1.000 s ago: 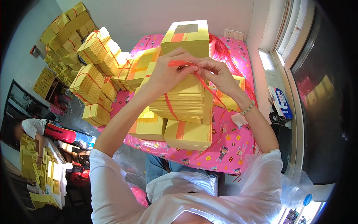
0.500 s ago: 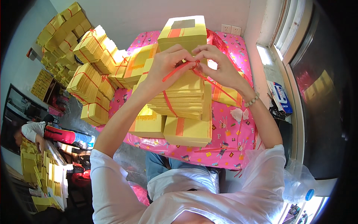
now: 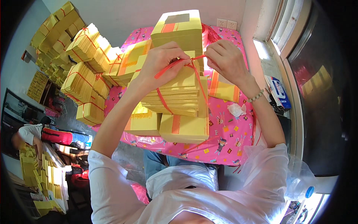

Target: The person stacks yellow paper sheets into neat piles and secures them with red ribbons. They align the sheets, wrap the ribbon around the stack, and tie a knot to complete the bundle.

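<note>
A stack of yellow paper packets (image 3: 173, 98) stands before me on other yellow stacks, with red plastic ribbon (image 3: 163, 100) wrapped round it. At the stack's top the ribbon meets in a knot. My left hand (image 3: 164, 61) pinches the ribbon just left of the knot, a loose tail hanging past its fingers. My right hand (image 3: 227, 59) is closed on the other end, holding it taut to the right. A beaded bracelet (image 3: 256, 96) circles my right wrist. Behind both hands rises a taller yellow stack (image 3: 177, 31) with a grey patch and an orange stripe on top.
Pink patterned cloth (image 3: 220, 130) covers the table. Tied yellow bundles (image 3: 87, 43) pile up at the left. Crumpled white paper (image 3: 236, 109) lies on the right, near a flat yellow packet (image 3: 224, 87). At far left another person (image 3: 35, 134) works beside more yellow stacks.
My right hand has moved right, away from my left, drawing the ribbon end out straight from the knot. My left hand keeps its pinch near the stack's top.
</note>
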`<state>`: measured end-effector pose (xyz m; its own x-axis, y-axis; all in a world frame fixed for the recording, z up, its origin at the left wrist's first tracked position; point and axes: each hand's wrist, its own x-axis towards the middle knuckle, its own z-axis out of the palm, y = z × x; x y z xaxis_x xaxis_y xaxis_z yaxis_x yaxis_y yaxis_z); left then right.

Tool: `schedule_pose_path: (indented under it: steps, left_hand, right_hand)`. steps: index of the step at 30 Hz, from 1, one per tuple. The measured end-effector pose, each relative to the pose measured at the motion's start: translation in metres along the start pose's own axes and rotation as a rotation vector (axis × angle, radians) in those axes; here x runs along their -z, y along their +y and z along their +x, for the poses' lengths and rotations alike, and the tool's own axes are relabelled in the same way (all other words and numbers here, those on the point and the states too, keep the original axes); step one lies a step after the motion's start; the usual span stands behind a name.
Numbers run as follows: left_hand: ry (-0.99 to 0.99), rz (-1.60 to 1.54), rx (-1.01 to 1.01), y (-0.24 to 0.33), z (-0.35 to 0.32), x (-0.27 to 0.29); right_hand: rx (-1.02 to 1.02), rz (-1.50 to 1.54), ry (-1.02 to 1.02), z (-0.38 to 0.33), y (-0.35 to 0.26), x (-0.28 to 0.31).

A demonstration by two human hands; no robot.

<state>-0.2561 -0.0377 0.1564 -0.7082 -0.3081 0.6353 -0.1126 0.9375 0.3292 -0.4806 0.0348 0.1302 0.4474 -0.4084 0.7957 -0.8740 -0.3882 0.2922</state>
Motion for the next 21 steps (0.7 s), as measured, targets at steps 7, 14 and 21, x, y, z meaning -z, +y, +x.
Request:
schedule_pose_path:
  steps: [7, 14, 21]
  left_hand:
    - [-0.112, -0.228, 0.155, -0.001, -0.009, 0.014]
    - [-0.071, -0.305, 0.085, -0.005, -0.018, 0.015]
    - [-0.165, -0.359, 0.173, -0.004, -0.018, 0.016]
  right_hand:
    - [-0.050, 0.076, -0.049, -0.016, -0.001, -0.006]
    - [-0.109, 0.194, -0.013, -0.028, -0.005, -0.020]
    - [-0.178, 0.283, -0.027, -0.032, -0.009, -0.024]
